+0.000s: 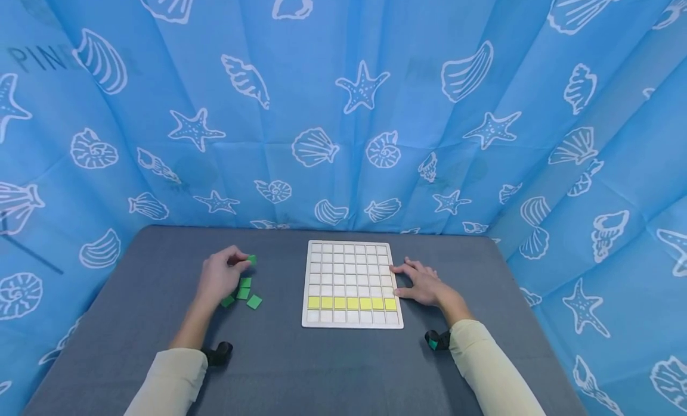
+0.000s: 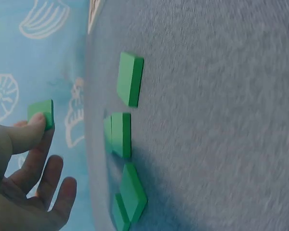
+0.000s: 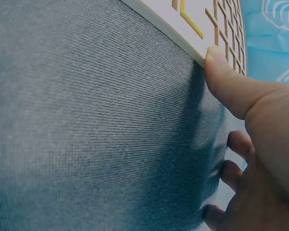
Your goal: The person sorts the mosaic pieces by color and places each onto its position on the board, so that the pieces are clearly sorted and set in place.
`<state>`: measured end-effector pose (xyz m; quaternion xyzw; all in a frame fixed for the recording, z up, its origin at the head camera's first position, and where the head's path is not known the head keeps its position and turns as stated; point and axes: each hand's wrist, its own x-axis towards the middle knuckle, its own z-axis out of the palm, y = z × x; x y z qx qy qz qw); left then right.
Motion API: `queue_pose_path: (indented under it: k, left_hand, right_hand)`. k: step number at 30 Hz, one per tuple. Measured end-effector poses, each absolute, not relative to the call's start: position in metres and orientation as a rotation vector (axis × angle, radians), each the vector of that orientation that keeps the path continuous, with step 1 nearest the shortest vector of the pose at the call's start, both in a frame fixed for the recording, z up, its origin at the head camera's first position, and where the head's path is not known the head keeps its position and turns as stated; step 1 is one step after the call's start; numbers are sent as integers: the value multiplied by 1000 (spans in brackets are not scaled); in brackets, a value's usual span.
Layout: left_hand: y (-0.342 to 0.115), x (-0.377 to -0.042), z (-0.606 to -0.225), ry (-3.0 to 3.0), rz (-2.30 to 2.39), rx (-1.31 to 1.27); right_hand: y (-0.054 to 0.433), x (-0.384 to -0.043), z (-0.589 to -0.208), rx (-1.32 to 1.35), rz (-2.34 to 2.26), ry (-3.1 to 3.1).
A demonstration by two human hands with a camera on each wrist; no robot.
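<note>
My left hand (image 1: 219, 275) pinches a green square tile (image 2: 42, 113) between thumb and forefinger, raised above the table. Below and beside it, several more green tiles (image 1: 254, 301) lie loosely on the cloth, some touching one another. In the middle of the table lies a white grid board (image 1: 352, 328) with rows of square cells. One row near its front edge holds yellow tiles (image 1: 352, 303); the other cells look white. My right hand (image 1: 424, 285) rests at the board's right edge, its thumb touching the rim in the right wrist view, fingers loosely extended.
A grey cloth (image 1: 322, 374) covers the table. Behind and to both sides hangs a blue curtain (image 1: 333, 183) with white shell and starfish prints, meeting the table's back edge. Dark wrist-worn cameras (image 1: 219, 353) sit on both wrists.
</note>
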<state>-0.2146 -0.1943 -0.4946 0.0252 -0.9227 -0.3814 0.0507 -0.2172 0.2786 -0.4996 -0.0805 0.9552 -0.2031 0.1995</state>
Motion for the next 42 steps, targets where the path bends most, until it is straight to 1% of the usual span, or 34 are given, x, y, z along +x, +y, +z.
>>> queue_pose_path:
  k: [10,26,35,42]
  left_hand:
    - [-164,-209,-496,-2799,-1211,31]
    - [-101,-197,-494,-2687,-1470,20]
    - [-71,-189,-497,-2607,-1646,-57]
    - [-47,-186,-495,-2637,-1674,-201]
  right_hand:
    - [279,-218,-500,-227,-571,2664]
    - [275,-221,-495,-180,-555,2662]
    - [270,-222,-494,-189,-588,2669]
    - [273,-221,-494,-186,-580,2679]
